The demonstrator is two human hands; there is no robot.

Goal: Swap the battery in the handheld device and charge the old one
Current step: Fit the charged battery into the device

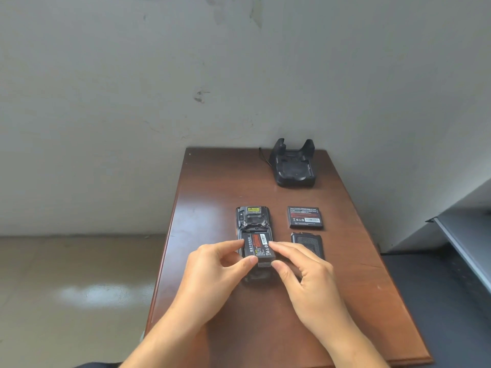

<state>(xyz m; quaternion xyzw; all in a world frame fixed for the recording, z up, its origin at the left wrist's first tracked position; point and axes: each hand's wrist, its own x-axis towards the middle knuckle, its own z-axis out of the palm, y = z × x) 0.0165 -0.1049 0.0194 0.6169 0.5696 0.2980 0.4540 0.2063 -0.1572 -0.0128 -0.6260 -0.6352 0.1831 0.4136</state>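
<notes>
Pinching battery (259, 247) — both hands (300, 272)

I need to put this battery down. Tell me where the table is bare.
Bare wood runs along the table left edge, beside the handheld device, and left of the charging cradle. The right side is crowded: spare battery and back cover lie close together.

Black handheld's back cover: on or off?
Off. The black textured back cover lies on the brown table beside the black handheld device; its bay is exposed, both hands gripping the labelled battery there.
</notes>
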